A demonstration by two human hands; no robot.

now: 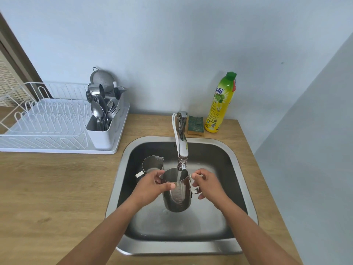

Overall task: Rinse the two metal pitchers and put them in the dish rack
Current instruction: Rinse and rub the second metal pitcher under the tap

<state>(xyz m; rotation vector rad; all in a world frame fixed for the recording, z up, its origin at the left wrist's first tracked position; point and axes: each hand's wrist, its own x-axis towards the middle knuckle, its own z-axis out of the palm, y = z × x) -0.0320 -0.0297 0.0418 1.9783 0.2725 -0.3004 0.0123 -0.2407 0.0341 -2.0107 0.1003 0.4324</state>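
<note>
**Item 1: metal pitcher (177,190).**
- Location: held upright over the sink (118,178) basin, mouth under the faucet (181,144), water running in.
- Left hand (150,185): fingers (159,174) curled round the spout side, thumb across the near wall.
- Right hand (209,185): fingers curled round the handle, thumb by the rim.
- Handling, judged: stiff steel, not fragile. The wet wall is likely slippery. Weight grows as it fills, so it should be emptied before it is carried.
- Best hold: the handle, with 1 hand steadying the body.

**Item 2: second pitcher (152,163).**
- Location: standing in the basin's far-left part, just behind the left hand, handle toward the sink's left wall. Not held.

**Destination: dish rack (47,119).**
- Location: on the counter (57,188) left of the sink, well apart from both pitchers.
- The wire tines look free. The cutlery holder (99,134) fills the end nearest the sink.

**Clearances, judged.**
- The faucet tip hangs just above item 1's rim, so lower the pitcher first.
- Then lift it over the sink's left rim, past item 2, clear of the upstanding spoons and forks.
</note>
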